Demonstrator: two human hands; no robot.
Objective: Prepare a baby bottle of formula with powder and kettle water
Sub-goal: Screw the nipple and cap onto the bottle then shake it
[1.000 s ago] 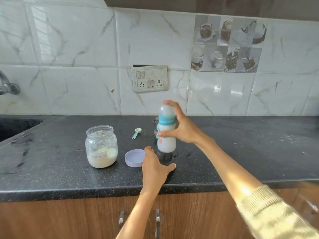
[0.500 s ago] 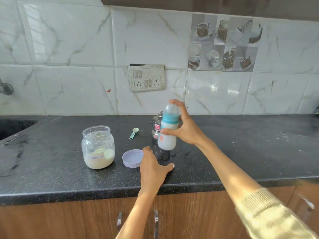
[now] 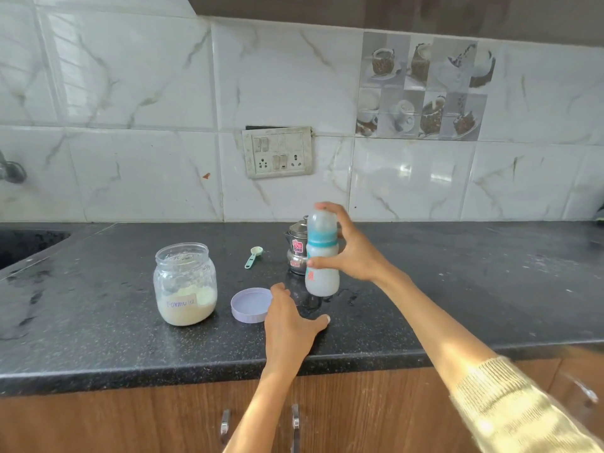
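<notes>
My right hand (image 3: 353,253) grips a capped baby bottle (image 3: 322,276) with a teal ring and milky white liquid, held upright just above the black counter (image 3: 457,289). Right behind the bottle stands a small steel kettle (image 3: 296,253). My left hand (image 3: 289,331) rests flat on the counter in front of the bottle, fingers apart, next to a lilac jar lid (image 3: 250,305) lying upside down. To the left stands an open glass jar (image 3: 185,284) labelled formula, about a third full of powder. A small teal scoop (image 3: 254,256) lies behind the lid.
A sink (image 3: 23,243) and a tap (image 3: 11,170) are at the far left. A socket panel (image 3: 277,152) sits on the tiled wall. Wet spots lie on the counter under the bottle. Cabinet door handles (image 3: 261,423) are below the counter edge.
The bottle in my right hand has shifted up and down slightly while staying upright. My left hand has stayed on the counter beside the lid.
</notes>
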